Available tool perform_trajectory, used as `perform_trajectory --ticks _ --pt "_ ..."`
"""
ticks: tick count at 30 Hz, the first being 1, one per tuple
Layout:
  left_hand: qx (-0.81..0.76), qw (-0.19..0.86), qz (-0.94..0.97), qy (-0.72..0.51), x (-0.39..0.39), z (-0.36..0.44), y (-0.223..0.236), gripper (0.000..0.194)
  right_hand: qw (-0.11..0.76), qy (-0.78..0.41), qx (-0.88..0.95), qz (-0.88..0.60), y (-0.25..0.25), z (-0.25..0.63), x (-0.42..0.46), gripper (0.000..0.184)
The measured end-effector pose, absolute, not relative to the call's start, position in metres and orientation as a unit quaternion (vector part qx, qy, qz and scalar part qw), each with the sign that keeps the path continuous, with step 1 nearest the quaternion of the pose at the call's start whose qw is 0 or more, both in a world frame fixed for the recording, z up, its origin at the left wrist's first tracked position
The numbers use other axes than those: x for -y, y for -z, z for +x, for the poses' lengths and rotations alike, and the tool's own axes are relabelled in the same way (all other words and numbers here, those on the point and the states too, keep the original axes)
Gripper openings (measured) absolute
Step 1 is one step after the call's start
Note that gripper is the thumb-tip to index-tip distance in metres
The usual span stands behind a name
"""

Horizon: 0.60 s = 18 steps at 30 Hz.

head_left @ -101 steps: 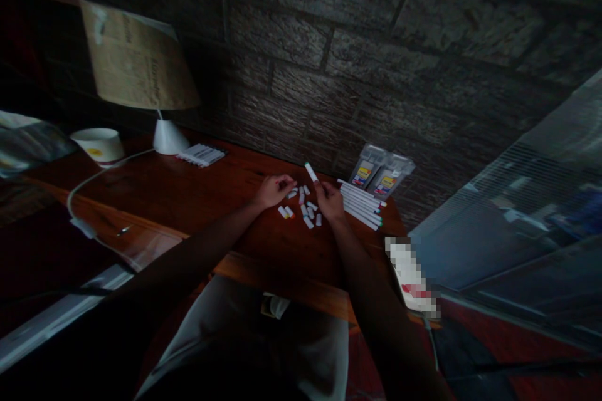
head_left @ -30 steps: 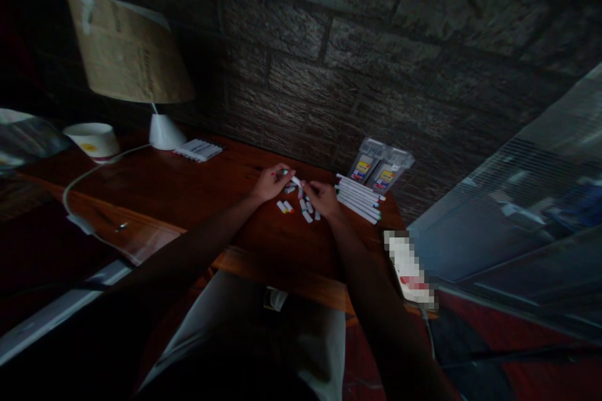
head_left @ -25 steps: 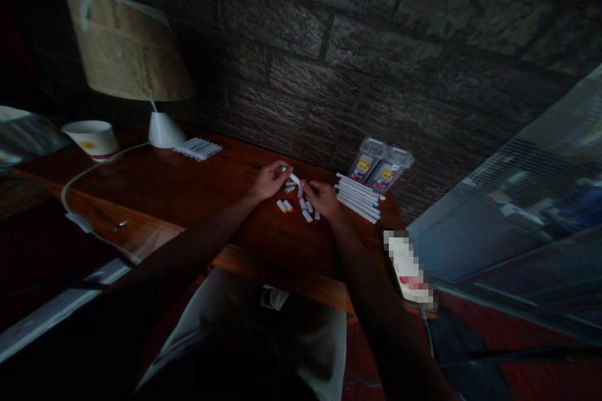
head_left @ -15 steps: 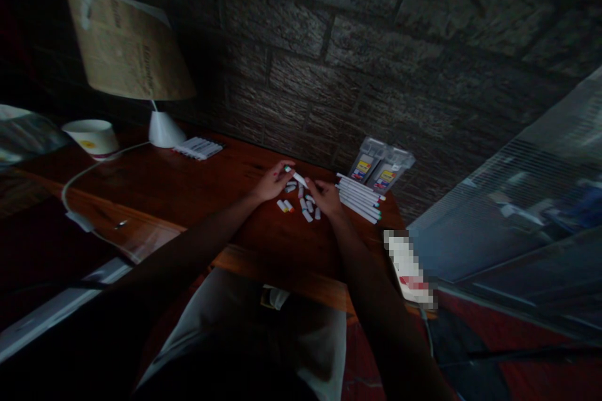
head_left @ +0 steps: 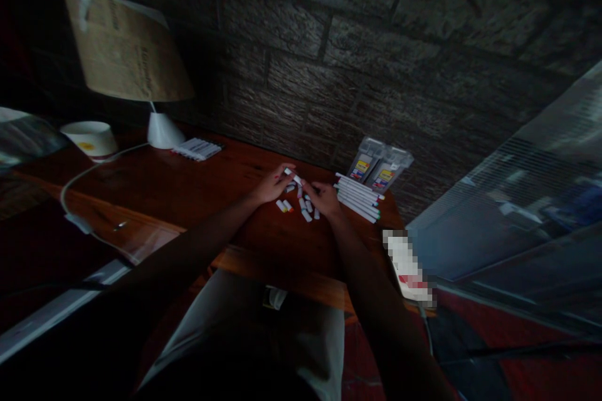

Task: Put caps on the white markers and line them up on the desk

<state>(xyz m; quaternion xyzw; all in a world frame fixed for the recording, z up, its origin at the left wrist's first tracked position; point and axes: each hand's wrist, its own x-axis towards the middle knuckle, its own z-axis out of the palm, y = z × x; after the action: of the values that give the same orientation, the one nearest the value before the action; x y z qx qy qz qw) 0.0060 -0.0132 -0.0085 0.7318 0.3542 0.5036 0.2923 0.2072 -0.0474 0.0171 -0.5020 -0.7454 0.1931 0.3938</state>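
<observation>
Both my hands meet over the wooden table, holding one white marker [head_left: 294, 176] tilted between them. My left hand [head_left: 271, 185] has its fingers closed at the upper left end of the marker. The fingers of my right hand [head_left: 324, 199] pinch its lower right end. Just below lie several loose white marker caps [head_left: 305, 210], some partly hidden by my hands. Two caps with yellow and red ends [head_left: 285, 205] lie side by side nearer my left hand. To the right of my right hand, several white markers [head_left: 360, 198] lie in a row, some with coloured ends.
Two clear plastic cases [head_left: 374, 166] stand behind the marker row, by the stone wall. More markers [head_left: 197, 148] lie at the left beside a lamp [head_left: 164, 130] and a paper cup [head_left: 91, 140]. A white cable [head_left: 66, 191] hangs over the table's front edge.
The green end that showed at my left fingers is out of sight, and a white end shows there. My two hands have drawn slightly closer together on the marker.
</observation>
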Motion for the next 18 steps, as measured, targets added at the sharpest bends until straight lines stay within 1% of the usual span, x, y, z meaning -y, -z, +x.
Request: perform_trajectory --ticks 8,14,18 --pt "-0.355 0.313 0.726 -0.499 0.0122 0.0068 0.0109 0.036 0.393 -0.192 0.748 -0.5 -0.0177 0.2068 0.0478 0.053" --pt "-0.381 0.298 0.721 -0.496 0.0147 0.006 0.0076 0.036 0.392 -0.193 0.747 -0.501 -0.0168 0.2061 0.0475 0.05" --pt "-0.386 0.27 0.715 -0.516 0.0127 0.0062 0.007 0.039 0.401 -0.177 0.74 -0.51 -0.0164 0.2069 0.0468 0.052"
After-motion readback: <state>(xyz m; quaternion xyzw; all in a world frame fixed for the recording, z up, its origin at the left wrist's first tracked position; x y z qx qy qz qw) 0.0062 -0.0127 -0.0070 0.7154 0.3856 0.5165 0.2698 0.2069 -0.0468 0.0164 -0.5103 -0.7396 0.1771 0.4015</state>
